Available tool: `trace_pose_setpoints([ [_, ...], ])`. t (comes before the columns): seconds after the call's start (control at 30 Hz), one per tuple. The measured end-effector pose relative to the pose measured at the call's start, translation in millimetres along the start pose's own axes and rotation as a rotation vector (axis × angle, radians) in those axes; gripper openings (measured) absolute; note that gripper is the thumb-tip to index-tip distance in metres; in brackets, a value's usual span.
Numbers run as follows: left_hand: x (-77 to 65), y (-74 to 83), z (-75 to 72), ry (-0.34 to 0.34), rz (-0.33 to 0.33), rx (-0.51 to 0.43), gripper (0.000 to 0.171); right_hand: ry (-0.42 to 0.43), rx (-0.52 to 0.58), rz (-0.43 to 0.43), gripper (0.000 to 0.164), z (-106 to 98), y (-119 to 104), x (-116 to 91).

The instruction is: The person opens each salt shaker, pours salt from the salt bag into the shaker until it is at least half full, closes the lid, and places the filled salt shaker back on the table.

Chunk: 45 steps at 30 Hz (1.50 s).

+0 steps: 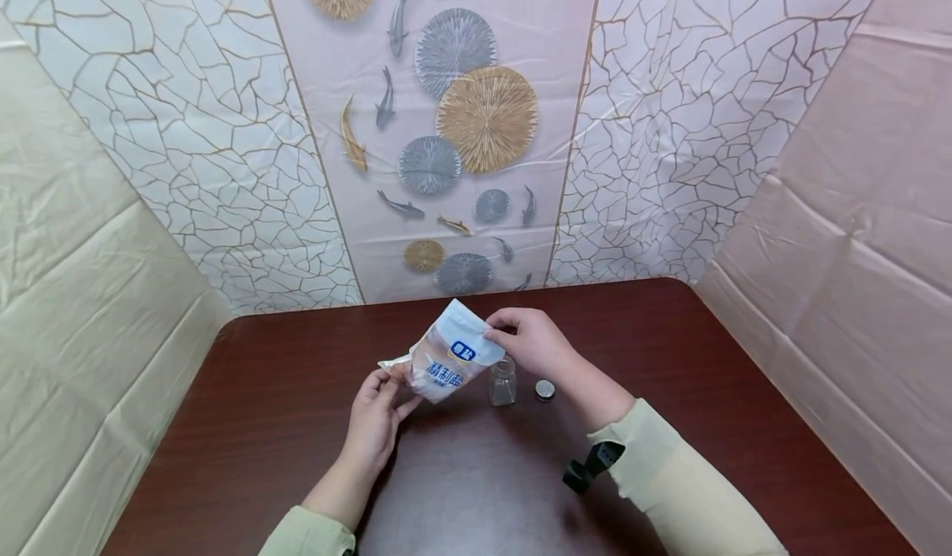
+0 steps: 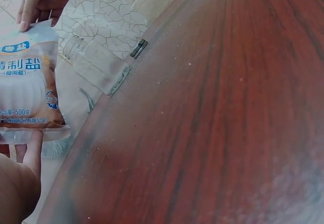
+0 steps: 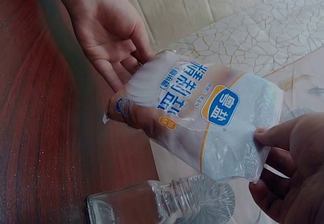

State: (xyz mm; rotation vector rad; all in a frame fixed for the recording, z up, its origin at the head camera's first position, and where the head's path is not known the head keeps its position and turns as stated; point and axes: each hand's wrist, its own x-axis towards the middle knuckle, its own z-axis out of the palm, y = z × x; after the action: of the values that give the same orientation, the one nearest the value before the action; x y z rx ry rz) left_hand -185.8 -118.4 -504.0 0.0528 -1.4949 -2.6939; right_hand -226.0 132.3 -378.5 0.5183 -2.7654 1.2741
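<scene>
A plastic bag of salt [image 1: 445,356], white and pale orange with blue lettering, is held tilted above the table by both hands. My left hand [image 1: 374,424] grips its lower end, with the thumb [image 2: 33,150] across the bottom edge in the left wrist view. At the top edge, my right hand [image 1: 537,345] pinches a corner between thumb and fingers. Close beside the bag, an uncapped glass bottle [image 1: 503,387] with a threaded neck [image 3: 182,196] stands upright. Its inside looks clear. A perforated metal shaker cap [image 1: 545,390] lies right of the bottle, below my right hand.
The dark red-brown wooden table [image 1: 245,424] runs back to a patterned cloth wall [image 1: 461,234], with plain cloth sides left and right. A black strapped device [image 1: 595,463] hangs at my right wrist. White specks [image 2: 190,64] dot the tabletop in the left wrist view.
</scene>
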Motion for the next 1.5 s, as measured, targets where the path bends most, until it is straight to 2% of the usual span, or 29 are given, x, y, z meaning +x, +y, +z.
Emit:
trace_pose_setpoints([
  [0.53, 0.7, 10.7, 1.4, 0.024, 0.023, 0.081, 0.01, 0.026, 0.0, -0.043, 0.006, 1, 6, -1],
  [0.73, 0.3, 13.3, 1.5, 0.024, 0.032, 0.105, 0.009, 0.032, 0.002, -0.027, 0.006, 2, 6, -2],
  [0.9, -2.3, 16.1, 2.6, 0.031, 0.042, 0.131, 0.002, 0.035, -0.003, 0.0, 0.006, 3, 7, -2],
  [1.5, -3.4, 27.0, 8.2, 0.033, 0.058, 0.198, 0.006, 0.034, -0.027, 0.039, 0.007, 0, 10, -2],
])
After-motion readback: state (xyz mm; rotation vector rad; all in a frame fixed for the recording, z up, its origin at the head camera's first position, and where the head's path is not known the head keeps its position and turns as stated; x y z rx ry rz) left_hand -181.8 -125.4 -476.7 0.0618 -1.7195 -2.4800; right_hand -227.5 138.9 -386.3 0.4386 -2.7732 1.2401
